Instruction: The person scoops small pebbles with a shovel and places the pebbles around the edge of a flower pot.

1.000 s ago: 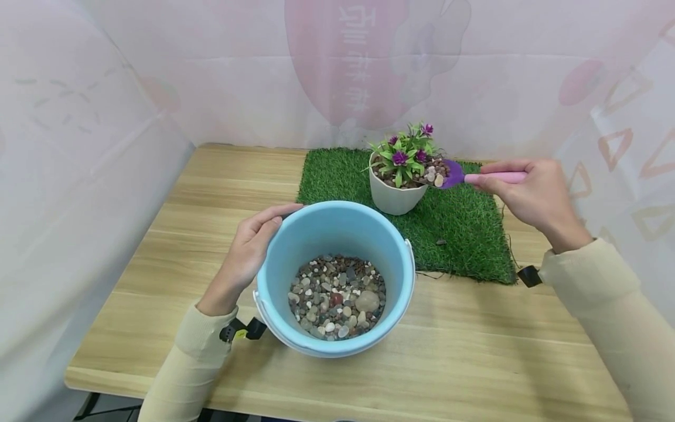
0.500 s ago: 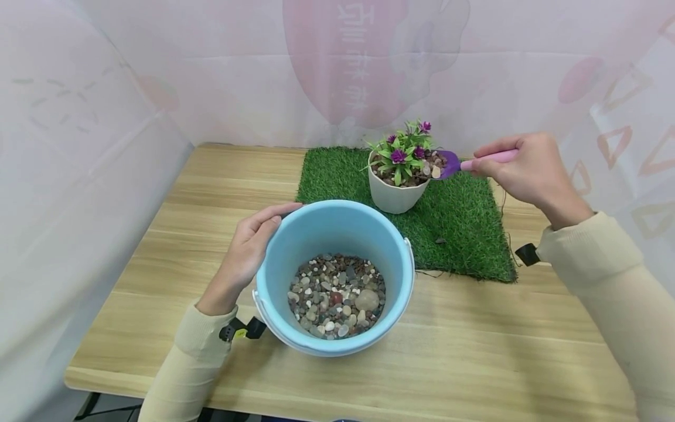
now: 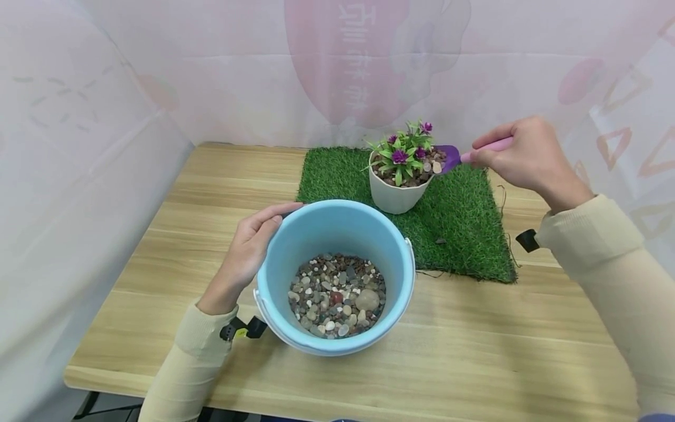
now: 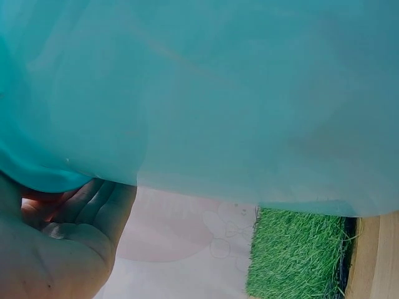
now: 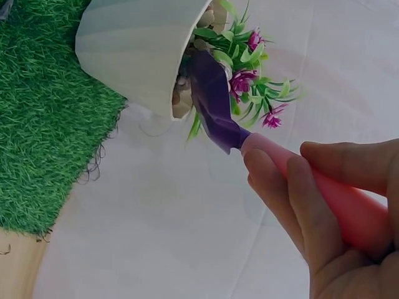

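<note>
A light-blue bucket (image 3: 337, 220) stands on the table with mixed pebbles (image 3: 337, 299) in its bottom. My left hand (image 3: 244, 252) grips its left rim; in the left wrist view the fingers (image 4: 103, 215) partly pass behind the bucket wall. My right hand (image 3: 532, 158) holds the pink handle of a small purple trowel (image 3: 449, 159). The trowel's blade tilts down over the right edge of a white flowerpot (image 3: 394, 198). Pebbles (image 3: 434, 166) lie at the blade's tip and in the pot, beside a plant (image 3: 401, 153) with purple flowers.
The pot stands on a green artificial grass mat (image 3: 464, 234) at the back of the wooden table (image 3: 506, 357). A small dark bit (image 3: 440, 241) lies on the mat. Pale printed cloth (image 3: 237, 88) hangs behind and at both sides.
My right hand has risen and the trowel has tipped further, its blade coming a little closer over the pot. The left hand and bucket have stayed put.
</note>
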Tool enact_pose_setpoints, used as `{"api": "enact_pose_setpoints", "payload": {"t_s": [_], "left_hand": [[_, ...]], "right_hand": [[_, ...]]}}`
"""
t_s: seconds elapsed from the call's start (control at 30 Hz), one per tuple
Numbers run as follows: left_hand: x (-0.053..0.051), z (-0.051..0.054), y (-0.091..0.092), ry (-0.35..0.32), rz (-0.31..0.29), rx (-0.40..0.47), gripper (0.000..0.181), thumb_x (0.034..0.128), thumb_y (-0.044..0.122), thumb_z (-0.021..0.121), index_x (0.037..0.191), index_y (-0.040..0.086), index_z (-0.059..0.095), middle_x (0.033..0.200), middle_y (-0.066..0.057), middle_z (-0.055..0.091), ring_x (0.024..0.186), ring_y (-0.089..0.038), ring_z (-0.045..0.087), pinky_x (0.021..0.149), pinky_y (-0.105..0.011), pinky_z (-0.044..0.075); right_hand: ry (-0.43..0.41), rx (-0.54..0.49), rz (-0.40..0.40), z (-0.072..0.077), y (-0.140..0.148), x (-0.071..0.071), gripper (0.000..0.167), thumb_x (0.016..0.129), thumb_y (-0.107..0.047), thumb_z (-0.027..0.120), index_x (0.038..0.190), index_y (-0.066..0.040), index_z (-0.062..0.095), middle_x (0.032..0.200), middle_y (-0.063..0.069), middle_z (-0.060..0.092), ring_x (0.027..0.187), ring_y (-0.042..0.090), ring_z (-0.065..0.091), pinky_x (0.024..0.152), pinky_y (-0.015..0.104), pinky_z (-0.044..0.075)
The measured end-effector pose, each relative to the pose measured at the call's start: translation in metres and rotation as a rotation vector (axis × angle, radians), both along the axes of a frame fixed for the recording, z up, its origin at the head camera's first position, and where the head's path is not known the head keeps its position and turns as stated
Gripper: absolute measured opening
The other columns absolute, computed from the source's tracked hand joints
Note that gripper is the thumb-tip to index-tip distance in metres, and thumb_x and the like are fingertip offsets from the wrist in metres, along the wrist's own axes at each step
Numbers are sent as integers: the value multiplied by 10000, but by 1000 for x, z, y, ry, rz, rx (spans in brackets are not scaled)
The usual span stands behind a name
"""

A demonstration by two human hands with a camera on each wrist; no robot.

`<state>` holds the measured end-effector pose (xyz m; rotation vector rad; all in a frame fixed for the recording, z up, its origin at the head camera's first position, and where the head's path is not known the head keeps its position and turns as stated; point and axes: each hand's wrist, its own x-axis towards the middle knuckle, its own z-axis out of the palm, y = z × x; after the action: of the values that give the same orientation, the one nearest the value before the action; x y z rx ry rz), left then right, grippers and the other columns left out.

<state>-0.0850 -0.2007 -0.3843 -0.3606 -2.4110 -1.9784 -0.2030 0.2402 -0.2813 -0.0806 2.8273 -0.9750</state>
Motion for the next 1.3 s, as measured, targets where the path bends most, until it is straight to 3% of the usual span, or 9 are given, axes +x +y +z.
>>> {"api": "enact_pose_setpoints", "payload": {"t_s": [0.1, 0.2, 0.4, 0.47, 0.63, 0.73, 0.97, 1.3], "left_hand": [[0, 0, 1, -4, 1, 0, 402, 1142, 150, 387, 1442, 10, 616, 1447, -174, 650, 1050, -169, 768, 848, -388, 701], [1, -1, 1, -4, 6, -3, 401, 1142, 148, 387, 1442, 12, 615, 1451, -170, 648, 1054, -160, 766, 850, -381, 700], [1, -2, 3, 5, 10, -2, 397, 1142, 150, 390, 1438, 28, 625, 1444, -168, 654, 1039, -173, 770, 842, -383, 702], [1, -3, 4, 7, 12, -1, 396, 1141, 149, 391, 1436, 31, 628, 1444, -169, 654, 1035, -175, 772, 838, -384, 703], [1, -6, 5, 7, 24, -8, 396, 1141, 151, 392, 1435, 36, 631, 1449, -161, 653, 1043, -171, 769, 841, -380, 702], [2, -8, 5, 3, 34, -17, 396, 1142, 155, 391, 1437, 45, 632, 1457, -146, 651, 1063, -175, 764, 852, -381, 700], [2, -9, 6, 8, 35, -15, 396, 1143, 160, 392, 1436, 48, 634, 1462, -159, 645, 1068, -166, 761, 855, -377, 700], [4, -7, 7, 19, 31, -12, 397, 1144, 167, 392, 1434, 56, 638, 1441, -158, 660, 1077, -154, 760, 860, -371, 700]], "right_hand": [[-18, 9, 10, 5, -1, -5, 551, 920, -510, 796, 1299, -114, 744, 1018, -13, 835, 1113, 217, 719, 1074, 565, 523], [-31, 27, 34, 10, -2, -10, 508, 934, -457, 791, 1291, -97, 745, 1001, -19, 836, 1197, 303, 681, 1075, 612, 501], [-28, 101, 109, 21, -6, -23, 377, 950, -336, 775, 1233, -87, 778, 1016, 11, 836, 972, 134, 698, 881, 403, 497], [-35, 122, 132, 24, -6, -26, 381, 942, -327, 791, 1235, -83, 776, 1016, 15, 836, 959, 143, 688, 837, 379, 474], [-43, 138, 171, 29, -8, -32, 418, 915, -298, 827, 1244, -49, 762, 998, 44, 836, 1233, 351, 622, 1006, 557, 474], [-35, 143, 189, 32, -10, -36, 410, 907, -276, 829, 1232, -34, 763, 976, 55, 836, 1327, 395, 570, 1079, 615, 430], [-13, 181, 228, 40, -21, -42, 343, 928, -223, 795, 1208, -27, 762, 954, 72, 834, 1160, 389, 689, 1156, 713, 393], [23, 248, 248, 43, -31, -42, 310, 918, -202, 793, 1186, -45, 781, 1005, 115, 829, 1059, 347, 713, 1013, 584, 510]]}}
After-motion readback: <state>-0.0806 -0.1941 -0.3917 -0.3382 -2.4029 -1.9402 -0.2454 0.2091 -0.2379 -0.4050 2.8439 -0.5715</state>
